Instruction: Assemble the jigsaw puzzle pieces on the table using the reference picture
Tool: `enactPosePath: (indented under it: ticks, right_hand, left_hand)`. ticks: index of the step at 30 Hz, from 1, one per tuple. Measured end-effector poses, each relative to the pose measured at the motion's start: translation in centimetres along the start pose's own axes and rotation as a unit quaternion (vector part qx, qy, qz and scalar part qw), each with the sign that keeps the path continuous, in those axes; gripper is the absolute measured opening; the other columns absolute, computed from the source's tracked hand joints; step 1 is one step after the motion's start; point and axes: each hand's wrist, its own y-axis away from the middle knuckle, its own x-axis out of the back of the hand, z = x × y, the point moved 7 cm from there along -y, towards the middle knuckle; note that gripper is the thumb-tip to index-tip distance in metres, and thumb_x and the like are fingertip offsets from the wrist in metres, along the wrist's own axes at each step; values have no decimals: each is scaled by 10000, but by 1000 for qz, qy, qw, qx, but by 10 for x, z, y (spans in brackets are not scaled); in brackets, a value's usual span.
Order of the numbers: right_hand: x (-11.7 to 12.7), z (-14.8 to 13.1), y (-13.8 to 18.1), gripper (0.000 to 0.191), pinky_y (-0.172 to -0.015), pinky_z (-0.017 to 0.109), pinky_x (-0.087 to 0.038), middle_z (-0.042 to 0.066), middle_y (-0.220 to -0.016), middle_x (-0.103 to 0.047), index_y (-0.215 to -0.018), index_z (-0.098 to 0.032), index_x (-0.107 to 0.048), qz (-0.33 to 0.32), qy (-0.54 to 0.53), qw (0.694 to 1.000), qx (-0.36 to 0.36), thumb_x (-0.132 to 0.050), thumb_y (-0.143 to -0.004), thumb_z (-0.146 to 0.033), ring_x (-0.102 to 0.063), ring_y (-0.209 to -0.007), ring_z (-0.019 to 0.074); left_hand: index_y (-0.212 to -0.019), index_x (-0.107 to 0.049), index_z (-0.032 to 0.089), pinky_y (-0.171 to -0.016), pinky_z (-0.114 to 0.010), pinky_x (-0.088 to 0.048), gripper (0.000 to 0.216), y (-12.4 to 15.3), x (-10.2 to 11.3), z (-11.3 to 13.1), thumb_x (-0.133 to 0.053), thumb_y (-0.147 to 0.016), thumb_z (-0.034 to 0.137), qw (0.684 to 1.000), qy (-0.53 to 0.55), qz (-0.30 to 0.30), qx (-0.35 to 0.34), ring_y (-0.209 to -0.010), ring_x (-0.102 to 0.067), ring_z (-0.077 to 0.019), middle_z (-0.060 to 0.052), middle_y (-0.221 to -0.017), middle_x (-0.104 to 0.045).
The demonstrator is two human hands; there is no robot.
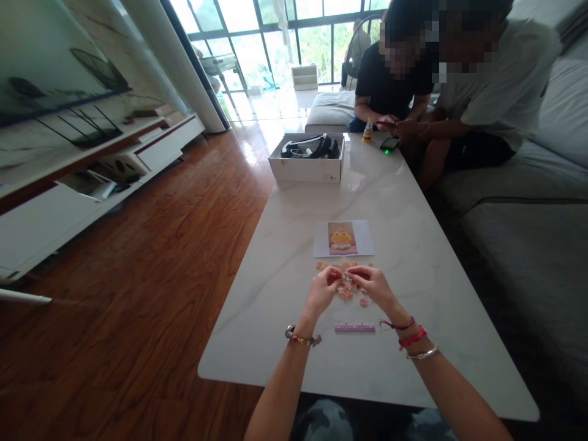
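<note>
Over a small heap of orange and pink jigsaw pieces (345,294), my left hand (325,286) and my right hand (371,283) meet with fingertips pinched. Each appears closed on a small jigsaw piece; the pale bits between the fingers are too small to make out fully. A single pink jigsaw piece (364,302) lies apart, just below the right hand. Nearer to me, a purple strip of joined jigsaw pieces (354,328) lies flat, with small knobs along its far edge. Beyond the heap is a paper sheet (366,237) printed with a yellow cartoon figure.
A white box (305,171) holding a black headset-like device (310,147) stands farther along the white table (257,294). Past it are a small yellow bottle (367,131) and a phone-like device (389,144) with a green light. Two people sit on the sofa (528,177) at right.
</note>
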Motion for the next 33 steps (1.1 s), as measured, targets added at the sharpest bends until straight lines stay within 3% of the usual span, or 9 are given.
enactPosePath:
  ticks: [7,15,23,29,33]
  right_hand:
    - [-4,12,0,213,-481,213,-432,29,-637,-628,-752,-131,-618,-33,41,998,-18,-576,-649,-313,-552,-534,115]
    - [-27,24,9,171,-481,191,-380,14,-584,-633,-692,-166,-661,-118,226,967,14,-546,-686,-291,-537,-523,105]
    - [-12,30,3,156,-559,217,-396,27,-652,-645,-726,-180,-651,-54,334,940,48,-506,-720,-236,-556,-572,120]
    - [-4,31,-7,159,-598,225,-408,36,-691,-644,-758,-174,-642,-36,369,927,60,-497,-723,-229,-562,-605,126]
    - [26,33,-14,176,-598,233,-409,39,-721,-648,-766,-172,-637,16,360,932,43,-487,-717,-247,-567,-607,131]
  left_hand:
    - [-698,-520,153,-539,-179,-428,50,2,5,-4,-528,-648,156,999,-47,10,3,-593,-561,-88,18,-628,-576]
    - [-679,-539,162,-562,-182,-404,100,11,19,-32,-479,-635,95,979,-199,-15,37,-586,-532,-79,35,-595,-571]
    - [-669,-526,159,-594,-196,-376,133,17,21,-55,-451,-648,51,947,-320,8,39,-600,-507,-84,12,-635,-566]
    - [-710,-509,164,-606,-213,-374,29,19,26,-46,-524,-692,147,920,-390,29,42,-629,-508,-102,-6,-693,-555]
    - [-772,-518,163,-664,-229,-391,45,12,40,-33,-512,-735,188,910,-409,67,21,-704,-528,-117,-38,-796,-559]
